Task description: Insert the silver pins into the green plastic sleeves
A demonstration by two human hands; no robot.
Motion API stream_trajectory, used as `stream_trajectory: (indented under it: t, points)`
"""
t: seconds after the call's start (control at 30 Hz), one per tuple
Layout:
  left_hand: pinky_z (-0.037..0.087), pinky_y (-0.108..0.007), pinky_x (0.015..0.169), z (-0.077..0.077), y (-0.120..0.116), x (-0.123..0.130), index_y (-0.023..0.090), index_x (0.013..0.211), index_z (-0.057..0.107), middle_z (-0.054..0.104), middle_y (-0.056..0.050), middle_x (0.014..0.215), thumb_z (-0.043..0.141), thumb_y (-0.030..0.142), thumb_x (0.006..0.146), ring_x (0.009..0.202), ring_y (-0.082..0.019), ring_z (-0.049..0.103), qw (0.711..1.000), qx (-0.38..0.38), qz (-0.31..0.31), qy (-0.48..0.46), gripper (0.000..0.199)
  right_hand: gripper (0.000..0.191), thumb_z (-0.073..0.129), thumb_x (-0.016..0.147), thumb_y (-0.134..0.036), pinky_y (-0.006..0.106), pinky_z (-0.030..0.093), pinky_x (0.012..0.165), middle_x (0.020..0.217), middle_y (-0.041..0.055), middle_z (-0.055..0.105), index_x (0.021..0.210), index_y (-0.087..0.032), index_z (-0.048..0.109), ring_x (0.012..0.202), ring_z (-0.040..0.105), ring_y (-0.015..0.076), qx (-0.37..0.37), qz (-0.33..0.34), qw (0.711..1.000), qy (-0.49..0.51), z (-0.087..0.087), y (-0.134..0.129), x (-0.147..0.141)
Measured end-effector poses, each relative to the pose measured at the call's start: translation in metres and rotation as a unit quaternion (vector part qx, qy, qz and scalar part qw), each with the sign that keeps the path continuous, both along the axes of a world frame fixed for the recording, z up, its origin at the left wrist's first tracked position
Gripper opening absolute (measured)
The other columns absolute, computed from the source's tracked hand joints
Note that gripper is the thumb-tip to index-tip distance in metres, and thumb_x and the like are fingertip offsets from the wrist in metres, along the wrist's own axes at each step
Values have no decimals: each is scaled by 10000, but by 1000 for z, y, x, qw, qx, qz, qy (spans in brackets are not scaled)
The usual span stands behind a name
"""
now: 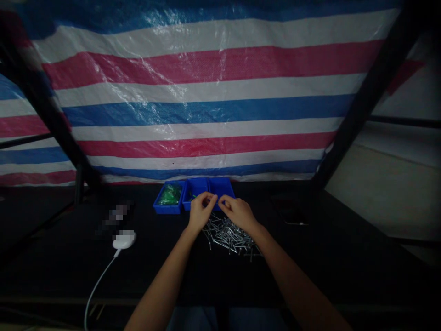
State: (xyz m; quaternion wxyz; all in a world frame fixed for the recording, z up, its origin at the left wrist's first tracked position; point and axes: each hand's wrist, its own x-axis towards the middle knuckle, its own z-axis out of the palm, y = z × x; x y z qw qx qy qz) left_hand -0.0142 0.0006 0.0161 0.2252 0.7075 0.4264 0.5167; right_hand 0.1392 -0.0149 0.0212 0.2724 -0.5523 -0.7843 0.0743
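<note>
My left hand (pixel 201 210) and my right hand (pixel 238 212) are close together over the near side of the blue bins, thumbs and fingertips pinched. Whatever lies between the fingertips is too small and dark to make out. Just below and between my wrists, a loose pile of thin silvery screws or nails (pixel 230 236) is spread on the black table (pixel 220 280). The left blue bin (pixel 167 210) contains a clear bag of green pieces (pixel 170 195). Beside it, the middle blue bin (pixel 196 185) shows a little green inside, and the right blue bin (pixel 222 185) is partly behind my hands.
On the left lie a white rounded device (pixel 124 239) with a cable (pixel 98 282) and a blurred dark object (pixel 117 215). A dark flat phone-like object (pixel 291 214) is at the right. Behind stands a striped plastic sheet (pixel 206 110) between black posts (pixel 365 96).
</note>
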Motion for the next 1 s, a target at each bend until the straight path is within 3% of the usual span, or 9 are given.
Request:
stream_trajectory:
  t: [0.33,0.6,0.77,1.0]
  points:
    - [382,-254,542,-5,7,-1,173,745,655,638,-27,677,560,415,779,582,-132,530,999,-16,4,40,262,225,396,890,-366,205,298,531,637,-42,595,955,-265,586,586,568,122,30,-7,999,43,-2,2,3]
    - [427,-255,570,-10,9,-1,156,760,670,671,-54,710,601,388,752,600,-143,581,997,-56,-45,19,242,178,475,835,-286,216,391,579,853,-6,660,939,-239,611,607,556,111,76,11,987,143,-9,9,4]
    - [438,-236,587,-15,11,1,139,778,666,669,-46,699,627,363,732,612,-137,593,995,-78,-59,-7,232,260,541,773,-276,218,418,462,860,38,660,1002,-179,616,461,506,83,38,42,954,294,-19,20,4]
    - [432,-218,563,-29,13,11,114,764,626,657,-38,650,660,322,703,572,-122,587,980,-127,-103,-117,220,429,618,700,-289,235,476,465,850,55,659,1105,-160,555,478,536,92,-13,91,893,440,-23,26,3]
